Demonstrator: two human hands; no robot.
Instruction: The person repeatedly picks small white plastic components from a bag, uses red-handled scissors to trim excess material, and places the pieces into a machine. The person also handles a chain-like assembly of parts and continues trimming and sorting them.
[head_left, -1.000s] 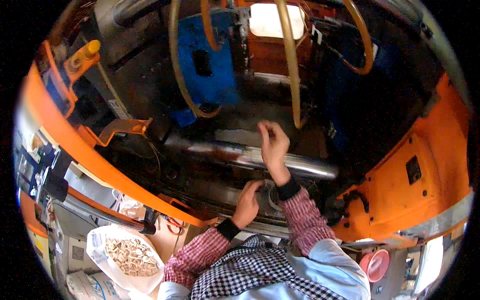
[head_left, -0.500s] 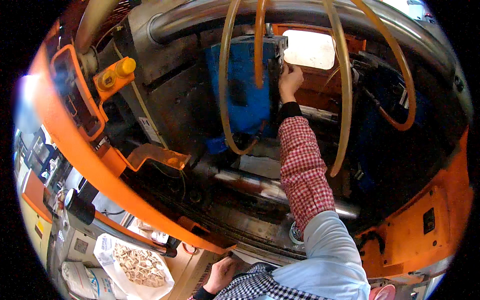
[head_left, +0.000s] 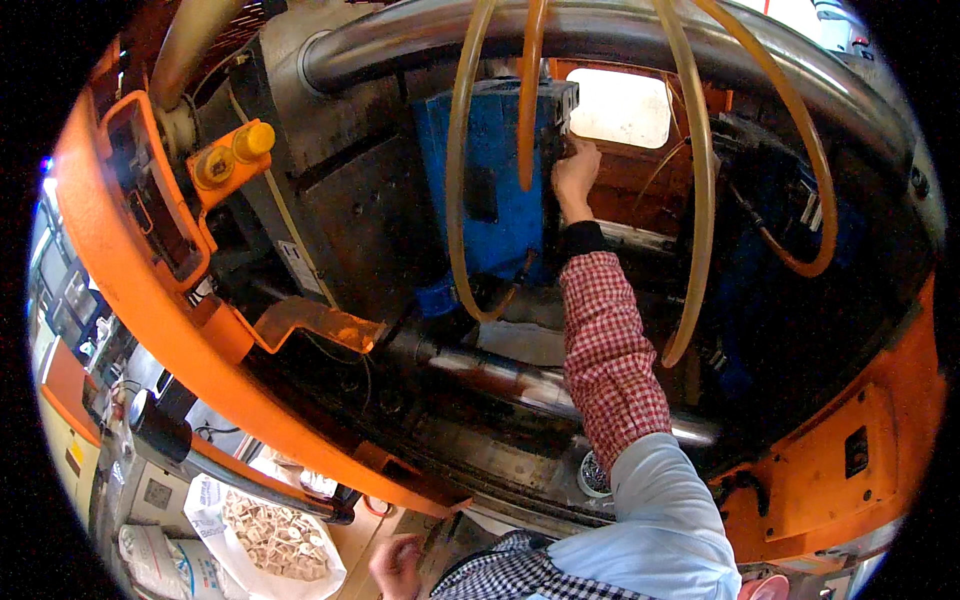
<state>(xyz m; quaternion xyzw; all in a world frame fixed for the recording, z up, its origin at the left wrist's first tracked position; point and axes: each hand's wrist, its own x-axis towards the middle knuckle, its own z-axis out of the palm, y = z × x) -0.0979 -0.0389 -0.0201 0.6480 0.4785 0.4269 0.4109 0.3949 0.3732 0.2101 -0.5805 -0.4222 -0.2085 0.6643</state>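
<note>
My right arm, in a red checked sleeve cover, reaches deep into a machine. My right hand point(head_left: 577, 172) is at the right-hand face of a blue mould block point(head_left: 505, 190), near its upper corner. Its fingers are bent and closed against that face; whatever is in them is hidden. Pale hoses point(head_left: 701, 200) hang in loops on both sides of the hand. Low in the picture, beside my checked apron point(head_left: 500, 568), my left hand point(head_left: 397, 565) is held with curled fingers, and what they hold, if anything, does not show.
A thick steel bar point(head_left: 430, 50) crosses above, another bar point(head_left: 510, 380) below. An orange frame point(head_left: 230, 370) curves along the left. A small tub point(head_left: 594, 476) of dark bits stands beneath my right arm. A white bag point(head_left: 210, 500) holds many small beige parts point(head_left: 280, 535).
My right hand has shifted slightly down along the mould face. My left hand has moved left and down, away from the apron. The view has tilted a little.
</note>
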